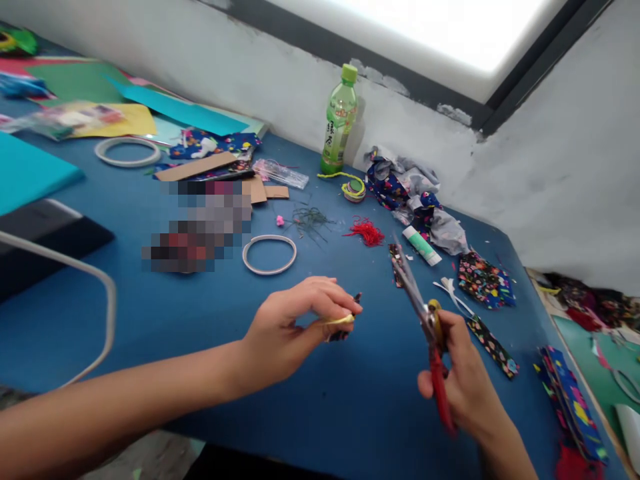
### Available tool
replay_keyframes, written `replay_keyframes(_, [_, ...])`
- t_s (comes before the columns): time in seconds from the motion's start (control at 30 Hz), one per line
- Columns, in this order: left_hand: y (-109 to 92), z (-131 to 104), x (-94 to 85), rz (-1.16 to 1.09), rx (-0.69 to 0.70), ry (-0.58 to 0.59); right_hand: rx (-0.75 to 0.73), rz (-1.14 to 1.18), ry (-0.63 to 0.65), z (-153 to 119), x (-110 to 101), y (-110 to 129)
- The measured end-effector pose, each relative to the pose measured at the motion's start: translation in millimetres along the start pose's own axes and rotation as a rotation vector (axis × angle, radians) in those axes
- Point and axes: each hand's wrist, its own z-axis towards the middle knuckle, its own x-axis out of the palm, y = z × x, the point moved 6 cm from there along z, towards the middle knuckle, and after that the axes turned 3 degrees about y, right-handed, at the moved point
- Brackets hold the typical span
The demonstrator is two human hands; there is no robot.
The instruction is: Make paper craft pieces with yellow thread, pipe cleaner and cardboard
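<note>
Over the middle of the blue table, my left hand (295, 327) pinches a small dark piece of fabric (341, 333) between thumb and fingers. A pale yellow strip (340, 320) shows against that piece; its exact kind is hard to make out. To the right, my right hand (463, 373) holds a pair of scissors (427, 323) with red handles, blades pointing up and away. The blades look slightly parted and blurred. Beyond their tips lies a small strip of dark floral fabric (395, 265). Near my right hand rests a longer floral strip (493, 347).
A green tea bottle (339, 123) stands by the wall. Crumpled floral fabric (395, 180), a glue stick (421, 245), red threads (367, 231) and a white ring (269, 255) lie beyond my hands. Coloured paper (185, 110) and a dark device (50, 240) are at left.
</note>
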Motion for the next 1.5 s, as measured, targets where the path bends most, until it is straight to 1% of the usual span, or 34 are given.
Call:
replay_keyframes(0.07, [0,0,-2.3,0.028,0.029,-0.022,-0.048,-0.113,0.000,0,3,6])
replay_keyframes(0.17, [0,1,-5.5,0.049,0.058,-0.049,-0.081,-0.215,0.021,-1,12,6])
replay_keyframes(0.27, [-1,0,-9.1,0.053,0.089,-0.092,-0.122,-0.237,0.061,-3,23,5])
replay_keyframes(0.37, [-3,0,-12.2,0.059,0.155,-0.126,-0.172,-0.246,0.054,-6,30,10])
replay_keyframes(0.5, [-8,3,-15.2,0.068,0.211,-0.126,-0.196,-0.231,0.044,-7,35,15])
replay_keyframes(0.63, [-13,5,-19.8,0.142,0.230,-0.157,-0.202,-0.288,0.027,-10,36,14])
replay_keyframes(0.73, [-16,6,-21.4,0.163,0.231,-0.148,-0.198,-0.323,-0.018,-12,34,13])
replay_keyframes(0.8, [-17,6,-22.6,0.181,0.245,-0.139,-0.208,-0.321,-0.026,-12,35,15])
replay_keyframes(0.97, [-23,6,-24.2,0.209,0.349,-0.082,-0.252,-0.276,-0.011,-12,39,23])
replay_keyframes(1.13, [-26,7,-24.8,0.230,0.375,-0.070,-0.257,-0.245,0.013,-13,43,25])
replay_keyframes(1.33, [-26,8,-28.3,0.131,0.376,-0.070,-0.266,-0.219,-0.040,-16,40,25])
replay_keyframes(1.5, [-29,5,-26.1,0.258,0.438,-0.073,-0.262,-0.213,-0.063,-17,43,24])
